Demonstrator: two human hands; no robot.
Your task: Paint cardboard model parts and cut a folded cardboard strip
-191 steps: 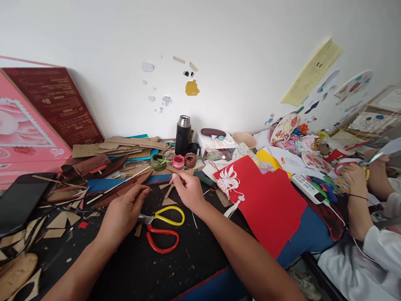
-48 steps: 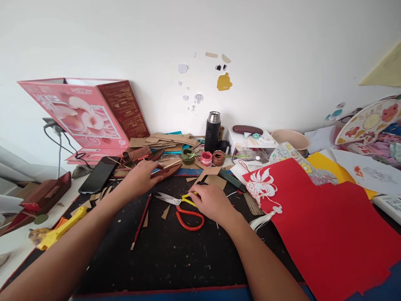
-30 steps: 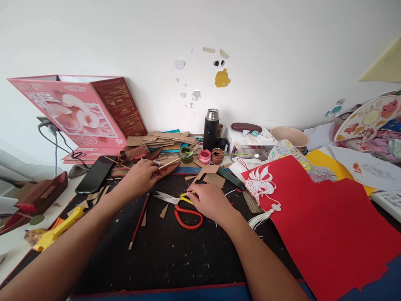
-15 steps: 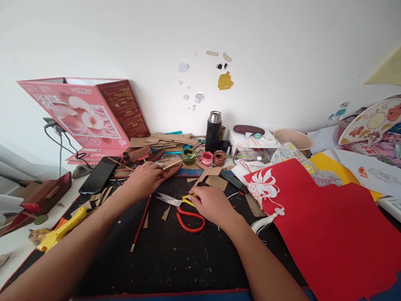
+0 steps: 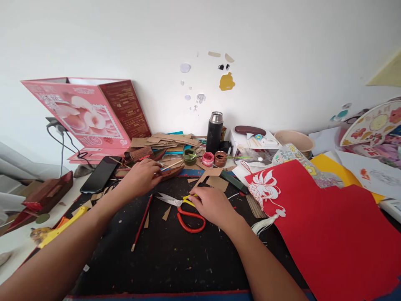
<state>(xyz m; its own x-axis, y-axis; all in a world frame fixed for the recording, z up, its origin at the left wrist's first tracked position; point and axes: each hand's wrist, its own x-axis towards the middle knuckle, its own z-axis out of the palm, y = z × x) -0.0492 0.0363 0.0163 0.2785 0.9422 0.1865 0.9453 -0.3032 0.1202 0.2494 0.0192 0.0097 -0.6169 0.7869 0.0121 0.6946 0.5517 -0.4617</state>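
My left hand [image 5: 141,177] reaches to the far side of the black work mat [image 5: 175,267], fingers curled down at a brown painted cardboard boat [image 5: 173,172]. The hand covers part of the boat, and its fingertips are partly hidden. A thin pale stick [image 5: 172,165] lies just above the boat. My right hand [image 5: 214,205] is closed round the yellow handle of a pair of scissors [image 5: 190,228], whose other handle is red. The blades point left, slightly parted, resting low over the mat. Left of them lies a dark red paintbrush [image 5: 141,223].
Behind stand open paint jars [image 5: 208,159] and a black flask [image 5: 214,131], beside stacked cardboard strips [image 5: 166,142]. A large red paper sheet [image 5: 332,225] covers the right side. At left are a phone [image 5: 100,174], a yellow glue gun [image 5: 65,225] and a pink box [image 5: 87,117].
My left hand has shifted slightly left and away from me along the boat. The right hand stays at the scissors, and the whole view has drifted slightly.
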